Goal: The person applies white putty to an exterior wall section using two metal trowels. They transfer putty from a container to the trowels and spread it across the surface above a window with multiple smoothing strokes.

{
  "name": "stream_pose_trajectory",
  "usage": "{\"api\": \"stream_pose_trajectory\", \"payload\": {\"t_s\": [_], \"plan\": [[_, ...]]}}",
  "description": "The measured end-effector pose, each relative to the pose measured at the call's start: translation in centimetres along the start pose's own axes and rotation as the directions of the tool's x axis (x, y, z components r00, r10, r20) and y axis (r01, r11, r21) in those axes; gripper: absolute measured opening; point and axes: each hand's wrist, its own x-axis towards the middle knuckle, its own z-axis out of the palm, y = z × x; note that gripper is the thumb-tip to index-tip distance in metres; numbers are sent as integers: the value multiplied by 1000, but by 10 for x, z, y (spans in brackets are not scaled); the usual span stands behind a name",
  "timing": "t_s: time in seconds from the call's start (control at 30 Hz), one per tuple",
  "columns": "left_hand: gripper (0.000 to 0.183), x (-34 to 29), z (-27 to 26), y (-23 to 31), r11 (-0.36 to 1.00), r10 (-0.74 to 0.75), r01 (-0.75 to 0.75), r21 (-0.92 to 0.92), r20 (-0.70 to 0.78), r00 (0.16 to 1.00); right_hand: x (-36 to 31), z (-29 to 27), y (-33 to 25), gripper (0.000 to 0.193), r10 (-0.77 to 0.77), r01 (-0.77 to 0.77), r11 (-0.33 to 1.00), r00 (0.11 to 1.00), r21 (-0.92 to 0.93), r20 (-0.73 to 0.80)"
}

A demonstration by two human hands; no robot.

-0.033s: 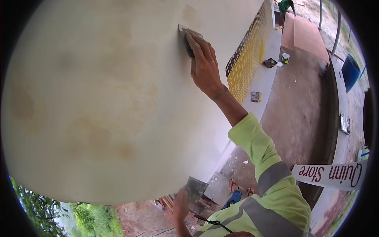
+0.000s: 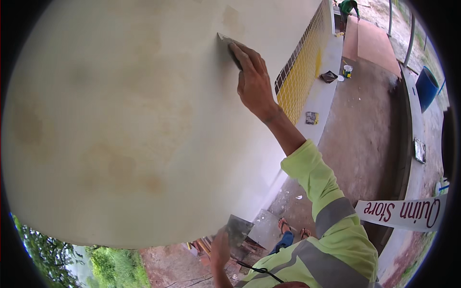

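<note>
A broad pale wall (image 2: 158, 110) with yellowish-brown patches spans the left and middle. High on it, my right hand (image 2: 257, 86) is closed round a wide putty knife (image 2: 231, 50). The knife's thin grey blade is turned nearly edge-on against the wall, and its handle is mostly hidden by my fingers. Low in the view, my left hand (image 2: 220, 249) grips a flat squarish metal blade (image 2: 238, 229) away from the wall. This hand is a little blurred, and I cannot make out what lies on the blade.
Beside the wall runs a yellow panel with white lattice (image 2: 302, 72). A ledge holds a dark tray (image 2: 329, 77) and a small paint can (image 2: 347, 71). A person in green (image 2: 348, 7) bends near pinkish sheets (image 2: 374, 45). A blue drum (image 2: 426, 89) and a lettered white banner (image 2: 398, 214) are at right.
My right hand has shifted slightly right and down along the wall, and the knife's blade has turned more edge-on. My left hand stays in place.
</note>
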Motion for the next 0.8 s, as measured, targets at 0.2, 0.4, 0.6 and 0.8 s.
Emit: {"api": "stream_pose_trajectory", "payload": {"t_s": [0.2, 0.4, 0.6, 0.8], "plan": [[40, 4, 5, 8, 1000, -6, 7, -29, 34, 999, 66, -11, 33, 50, 131, -129, 991, 988, 35, -77], [38, 6, 7, 2, 990, -100, 102, -100, 30, 995, 26, -2, -3, 53, -23, 24, 1000, 998, 9, -63], [38, 7, 9, 1, 992, -72, 75, -97, 34, 997, 29, -24, 6, 47, 55, -52, 997, 997, 50, -57], [38, 2, 11, -6, 990, -52, 55, -130, 26, 998, 79, 9, 30, 58, -47, 48, 999, 988, -1, -146]]}}
